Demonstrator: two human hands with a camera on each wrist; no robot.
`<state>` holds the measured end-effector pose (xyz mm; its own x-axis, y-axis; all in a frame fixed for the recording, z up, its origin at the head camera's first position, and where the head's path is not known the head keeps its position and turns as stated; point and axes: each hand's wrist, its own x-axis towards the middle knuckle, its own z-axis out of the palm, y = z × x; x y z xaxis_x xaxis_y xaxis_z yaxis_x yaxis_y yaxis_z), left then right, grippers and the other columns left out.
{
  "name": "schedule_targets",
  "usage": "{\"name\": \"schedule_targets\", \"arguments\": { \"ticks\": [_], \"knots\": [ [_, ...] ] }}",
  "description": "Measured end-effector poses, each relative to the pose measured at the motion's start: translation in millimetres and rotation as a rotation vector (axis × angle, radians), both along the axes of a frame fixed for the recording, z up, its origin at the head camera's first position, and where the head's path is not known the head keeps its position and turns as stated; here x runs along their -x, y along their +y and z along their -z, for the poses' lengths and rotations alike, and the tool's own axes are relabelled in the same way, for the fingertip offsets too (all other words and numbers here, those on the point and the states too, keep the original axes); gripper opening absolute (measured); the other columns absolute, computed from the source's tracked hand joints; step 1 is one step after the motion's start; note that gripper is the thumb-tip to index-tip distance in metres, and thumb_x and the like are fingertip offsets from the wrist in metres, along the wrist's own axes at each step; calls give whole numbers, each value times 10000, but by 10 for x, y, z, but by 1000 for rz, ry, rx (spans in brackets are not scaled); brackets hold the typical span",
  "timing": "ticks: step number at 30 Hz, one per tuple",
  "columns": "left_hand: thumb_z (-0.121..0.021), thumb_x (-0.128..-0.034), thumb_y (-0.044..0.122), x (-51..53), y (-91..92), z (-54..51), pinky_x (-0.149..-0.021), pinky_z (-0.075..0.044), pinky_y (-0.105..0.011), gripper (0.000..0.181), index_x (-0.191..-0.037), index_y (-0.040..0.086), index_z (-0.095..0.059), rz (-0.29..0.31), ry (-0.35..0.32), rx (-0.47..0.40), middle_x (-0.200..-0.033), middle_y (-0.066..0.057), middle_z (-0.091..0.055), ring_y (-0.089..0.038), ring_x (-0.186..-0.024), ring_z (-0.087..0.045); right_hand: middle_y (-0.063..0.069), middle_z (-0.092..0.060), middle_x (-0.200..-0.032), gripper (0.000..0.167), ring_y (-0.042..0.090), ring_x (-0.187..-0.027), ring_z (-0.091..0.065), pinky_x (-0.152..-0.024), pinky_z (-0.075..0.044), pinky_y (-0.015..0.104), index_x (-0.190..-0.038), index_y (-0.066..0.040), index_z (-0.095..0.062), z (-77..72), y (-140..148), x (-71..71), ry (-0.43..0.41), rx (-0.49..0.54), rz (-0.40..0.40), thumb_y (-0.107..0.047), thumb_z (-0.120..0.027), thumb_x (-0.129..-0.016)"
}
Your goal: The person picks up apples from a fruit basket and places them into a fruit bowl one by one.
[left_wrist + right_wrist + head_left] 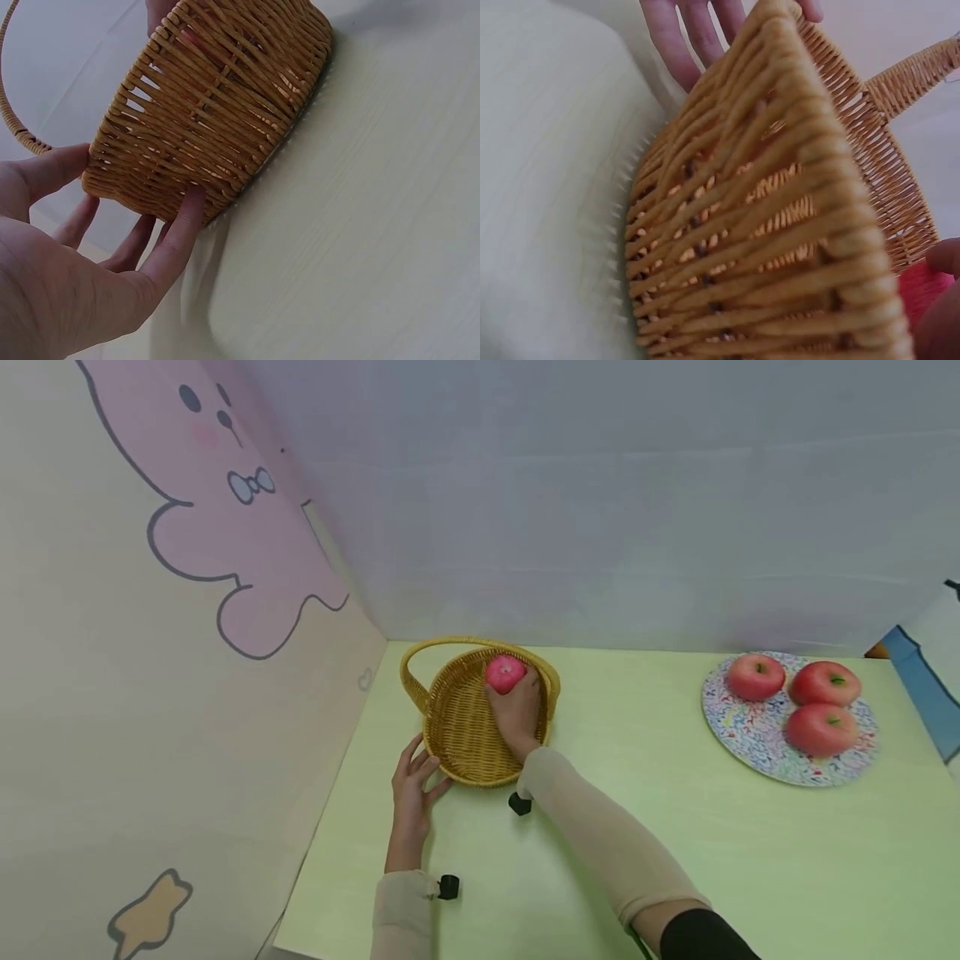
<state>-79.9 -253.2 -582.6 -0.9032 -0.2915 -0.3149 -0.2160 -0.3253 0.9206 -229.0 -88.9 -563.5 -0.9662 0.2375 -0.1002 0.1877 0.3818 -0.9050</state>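
Observation:
A wicker basket (pixel 480 727) with a tall arched handle stands on the table. Inside it, near the far right wall, my right hand (pixel 519 706) holds a pinkish-red apple (pixel 506 672), its end with a pale centre facing up. The right wrist view catches only a strip of that apple (pixel 921 292) beyond the rim. My left hand (pixel 411 793) touches the basket's near left side. In the left wrist view its spread, fairly straight fingers (pixel 176 244) rest against the woven outer wall and rim.
On the right of the pale green table (pixel 622 710), a round plate with a colourful pattern (pixel 738 739) bears three red apples (pixel 822 729). A pale wall (pixel 600 527) rises behind the table, and another wall with cartoon drawings (pixel 225 735) borders its left side.

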Motion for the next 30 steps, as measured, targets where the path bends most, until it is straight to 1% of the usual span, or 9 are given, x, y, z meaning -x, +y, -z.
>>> {"name": "schedule_targets", "arguments": {
  "ticks": [4, 9, 14, 18, 21, 24, 26, 30],
  "knots": [
    [-616, -1042, 100, 8, -23, 4, -944, -610, -463, 566, -1556, 290, -477, 6, 3, 1, -1585, -107, -488, -379, -1412, -544, 195, -492, -1485, 856, 324, -1392, -526, -1163, -466, 466, -1547, -53, -313, -60, 37, 1, 19, 12, -51, -342, -812, -914],
    [-617, -1041, 101, -14, -21, -13, -936, -614, -460, 566, -1556, 289, -477, 2, 1, 7, -1578, -115, -491, -384, -1403, -551, 179, -493, -1508, 861, 314, -1405, -525, -1170, -460, 476, -1575, -78, -301, -107, 118, -38, 26, 68, -110, -320, -802, -918],
    [-623, -1039, 103, -18, -18, -19, -927, -618, -445, 569, -1556, 287, -473, 4, -4, 4, -1571, -114, -495, -384, -1401, -553, 156, -492, -1534, 832, 305, -1425, -512, -1187, -441, 480, -1589, -89, -321, -191, 207, -114, 68, 111, -172, -285, -791, -931],
    [-633, -1032, 99, -15, -10, -30, -910, -625, -427, 570, -1548, 290, -482, -1, -7, -10, -1568, -103, -499, -377, -1404, -552, 133, -445, -1587, 845, 302, -1461, -479, -1199, -426, 501, -1615, -109, -287, -253, 290, -186, 74, 128, -235, -281, -775, -946],
    [-632, -1032, 104, -13, -3, -40, -911, -626, -425, 571, -1551, 288, -479, 2, -2, -5, -1567, -107, -497, -381, -1405, -550, 129, -419, -1613, 865, 305, -1480, -460, -1205, -416, 516, -1628, -110, -272, -284, 357, -234, 86, 136, -276, -270, -778, -944],
    [-627, -1036, 107, -14, 3, -43, -906, -626, -427, 568, -1555, 283, -477, 3, -1, 3, -1569, -116, -495, -384, -1405, -548, 130, -421, -1613, 865, 309, -1478, -465, -1198, -424, 520, -1625, -110, -290, -301, 421, -273, 96, 131, -330, -272, -788, -937],
    [-622, -1040, 107, -14, 4, -39, -897, -629, -424, 564, -1556, 282, -477, 0, -1, 10, -1570, -116, -495, -385, -1405, -548, 140, -416, -1615, 870, 315, -1479, -465, -1193, -429, 521, -1626, -107, -287, -307, 461, -289, 96, 120, -379, -280, -789, -937],
    [-616, -1044, 106, -5, 2, -23, -899, -627, -428, 558, -1554, 283, -479, 1, -4, 6, -1575, -113, -493, -382, -1406, -547, 160, -417, -1615, 888, 327, -1481, -463, -1188, -432, 529, -1635, -97, -269, -329, 550, -305, 95, 134, -476, -281, -792, -942]
  ]
}}
